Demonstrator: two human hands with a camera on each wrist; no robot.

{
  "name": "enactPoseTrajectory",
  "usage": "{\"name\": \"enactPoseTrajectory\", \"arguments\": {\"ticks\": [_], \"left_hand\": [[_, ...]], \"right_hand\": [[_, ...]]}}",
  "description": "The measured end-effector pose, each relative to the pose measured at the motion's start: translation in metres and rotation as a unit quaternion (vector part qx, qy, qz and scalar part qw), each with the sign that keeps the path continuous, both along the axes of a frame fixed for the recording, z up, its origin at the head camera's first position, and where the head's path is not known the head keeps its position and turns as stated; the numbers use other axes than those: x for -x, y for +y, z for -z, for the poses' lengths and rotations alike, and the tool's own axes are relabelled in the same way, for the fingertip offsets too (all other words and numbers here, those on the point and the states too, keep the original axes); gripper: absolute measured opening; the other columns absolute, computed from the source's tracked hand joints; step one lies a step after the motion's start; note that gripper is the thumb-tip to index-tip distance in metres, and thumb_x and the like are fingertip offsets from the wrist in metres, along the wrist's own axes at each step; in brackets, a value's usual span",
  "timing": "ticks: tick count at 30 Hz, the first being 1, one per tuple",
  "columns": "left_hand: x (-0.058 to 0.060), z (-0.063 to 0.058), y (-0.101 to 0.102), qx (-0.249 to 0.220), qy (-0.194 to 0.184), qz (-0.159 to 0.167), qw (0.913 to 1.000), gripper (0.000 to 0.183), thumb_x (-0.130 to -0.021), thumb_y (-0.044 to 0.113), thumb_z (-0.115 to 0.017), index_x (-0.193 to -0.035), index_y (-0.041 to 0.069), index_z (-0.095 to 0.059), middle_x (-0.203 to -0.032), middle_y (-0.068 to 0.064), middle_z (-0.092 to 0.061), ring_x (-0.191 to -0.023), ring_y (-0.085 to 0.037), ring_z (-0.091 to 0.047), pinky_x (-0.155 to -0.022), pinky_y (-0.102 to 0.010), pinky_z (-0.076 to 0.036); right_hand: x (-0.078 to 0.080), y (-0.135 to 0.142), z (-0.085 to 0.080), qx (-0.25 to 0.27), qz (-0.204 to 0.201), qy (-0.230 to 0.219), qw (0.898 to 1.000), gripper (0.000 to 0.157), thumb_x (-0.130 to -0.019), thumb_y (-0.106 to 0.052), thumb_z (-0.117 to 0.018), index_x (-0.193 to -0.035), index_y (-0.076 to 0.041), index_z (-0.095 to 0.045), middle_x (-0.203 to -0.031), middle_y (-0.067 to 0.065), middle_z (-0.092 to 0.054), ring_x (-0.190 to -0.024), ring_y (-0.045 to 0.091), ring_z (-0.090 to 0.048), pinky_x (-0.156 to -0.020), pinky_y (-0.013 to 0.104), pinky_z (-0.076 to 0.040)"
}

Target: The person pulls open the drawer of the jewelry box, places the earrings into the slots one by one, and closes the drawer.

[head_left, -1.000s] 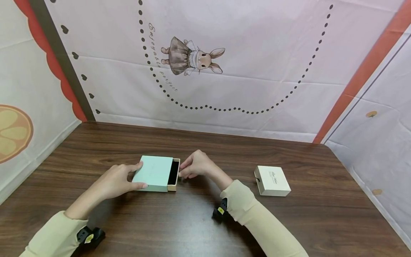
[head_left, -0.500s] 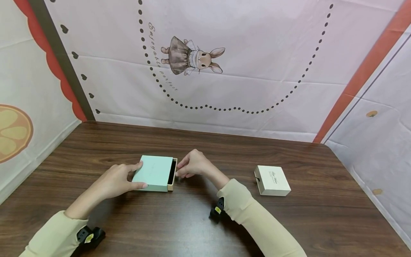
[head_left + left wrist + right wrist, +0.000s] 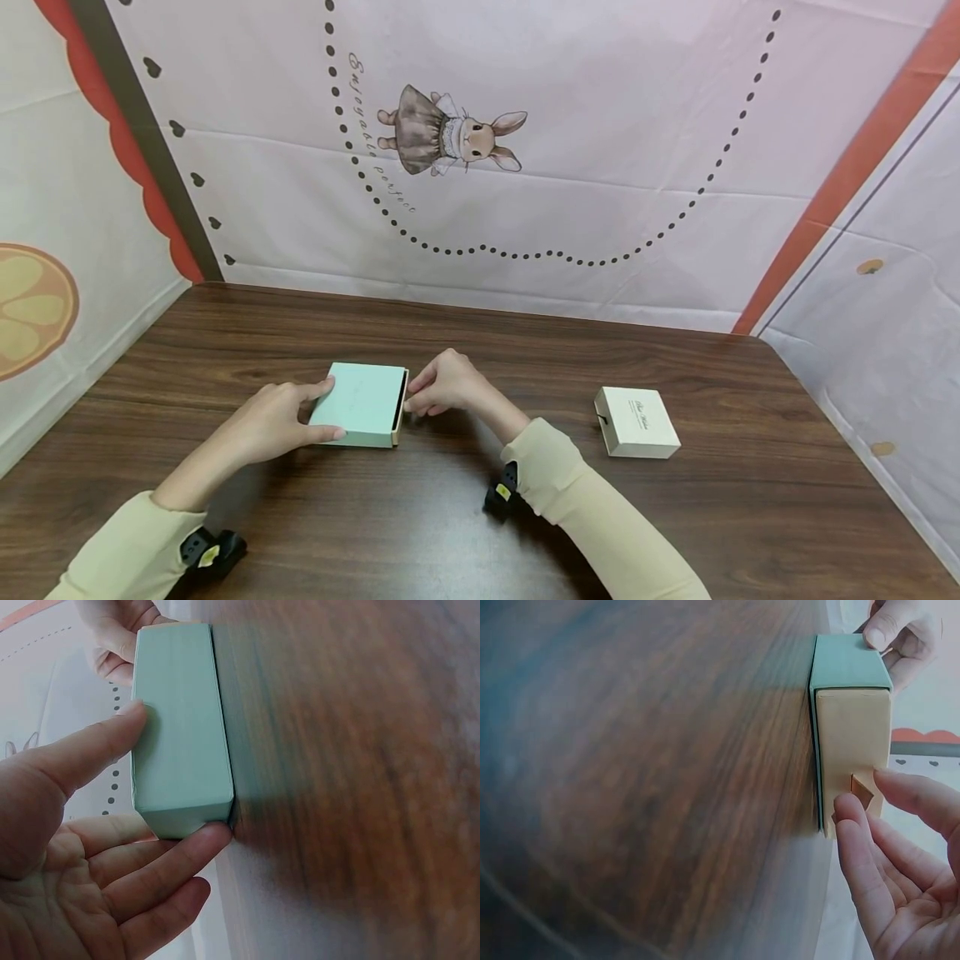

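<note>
A mint-green drawer-style gift box point(image 3: 358, 402) lies on the table, with a thin strip of its cream inner drawer point(image 3: 397, 429) showing at the right end. My left hand point(image 3: 273, 422) holds the sleeve's left end, thumb on the near side and fingers round the far corner. At the other end, fingertips of my right hand point(image 3: 447, 387) touch the drawer front. The right wrist view shows a small ribbon tab point(image 3: 862, 792) on that front, close to these fingertips; whether they pinch it is unclear. What lies inside the drawer is hidden.
A smaller cream box point(image 3: 640, 422) with dark lettering and a dark tab sits to the right on the brown wooden table point(image 3: 525, 350). A printed white cloth point(image 3: 600, 125) hangs behind the table, with further cloths at both sides.
The drawer has slid left into the green sleeve, its dark opening shrinking to a narrow slit. My right hand has moved left with it, while the left hand stays in place.
</note>
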State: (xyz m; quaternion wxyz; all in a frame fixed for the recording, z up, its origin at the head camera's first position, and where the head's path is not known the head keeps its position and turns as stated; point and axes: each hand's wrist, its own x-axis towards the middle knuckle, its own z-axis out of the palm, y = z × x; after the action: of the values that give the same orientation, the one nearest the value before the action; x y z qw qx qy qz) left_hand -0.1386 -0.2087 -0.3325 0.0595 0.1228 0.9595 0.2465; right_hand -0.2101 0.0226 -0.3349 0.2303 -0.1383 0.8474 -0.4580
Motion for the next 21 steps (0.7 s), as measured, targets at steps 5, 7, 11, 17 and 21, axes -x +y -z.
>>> {"name": "enactPoseTrajectory", "arguments": {"ticks": [5, 7, 11, 17, 21], "left_hand": [[-0.0001, 0.0002, 0.0003, 0.0, -0.002, -0.002, 1.0, 0.082, -0.075, 0.046, -0.069, -0.134, -0.002, -0.039, -0.059, -0.001, -0.045, -0.044, -0.007, -0.023, -0.046, -0.025, -0.028], [0.0, 0.0, 0.0005, 0.0, -0.003, -0.003, 1.0, 0.082, -0.074, 0.046, -0.069, -0.134, -0.002, -0.039, -0.06, -0.001, -0.046, -0.044, -0.007, -0.023, -0.046, -0.025, -0.027], [0.0002, -0.0004, 0.0006, 0.004, 0.0, -0.001, 1.0, 0.083, -0.074, 0.047, -0.069, -0.134, -0.003, -0.04, -0.06, -0.001, -0.046, -0.046, -0.008, -0.024, -0.049, -0.025, -0.029], [0.0001, -0.0003, 0.0001, 0.004, 0.001, 0.003, 1.0, 0.083, -0.074, 0.048, -0.068, -0.134, -0.003, -0.039, -0.058, -0.001, -0.046, -0.046, -0.007, -0.023, -0.05, -0.026, -0.029], [0.0005, -0.0002, -0.0001, 0.006, 0.002, 0.003, 1.0, 0.083, -0.075, 0.047, -0.068, -0.134, -0.003, -0.04, -0.057, 0.001, -0.043, -0.045, -0.007, -0.022, -0.047, -0.025, -0.027]], "right_hand": [[-0.0008, -0.0025, -0.0003, 0.0, 0.002, -0.001, 1.0, 0.016, -0.072, -0.005, -0.075, -0.086, 0.001, -0.07, -0.072, 0.013, -0.07, -0.064, 0.02, -0.068, -0.057, 0.028, -0.053], [-0.001, -0.0032, -0.0005, 0.0, 0.003, -0.001, 1.0, 0.017, -0.072, -0.005, -0.075, -0.086, 0.002, -0.07, -0.072, 0.013, -0.069, -0.064, 0.021, -0.068, -0.057, 0.028, -0.053], [-0.0013, -0.0043, -0.0007, -0.001, 0.003, 0.003, 1.0, 0.016, -0.072, -0.005, -0.075, -0.086, 0.002, -0.07, -0.071, 0.013, -0.069, -0.063, 0.02, -0.068, -0.057, 0.028, -0.053], [-0.0011, -0.0057, 0.0007, 0.002, 0.001, 0.002, 1.0, 0.015, -0.072, -0.005, -0.074, -0.086, 0.0, -0.07, -0.071, 0.013, -0.069, -0.063, 0.019, -0.067, -0.057, 0.028, -0.053], [-0.0012, -0.0064, 0.0015, 0.007, 0.002, 0.001, 1.0, 0.015, -0.072, -0.005, -0.074, -0.085, 0.001, -0.07, -0.071, 0.012, -0.069, -0.063, 0.019, -0.067, -0.057, 0.028, -0.053]]}}
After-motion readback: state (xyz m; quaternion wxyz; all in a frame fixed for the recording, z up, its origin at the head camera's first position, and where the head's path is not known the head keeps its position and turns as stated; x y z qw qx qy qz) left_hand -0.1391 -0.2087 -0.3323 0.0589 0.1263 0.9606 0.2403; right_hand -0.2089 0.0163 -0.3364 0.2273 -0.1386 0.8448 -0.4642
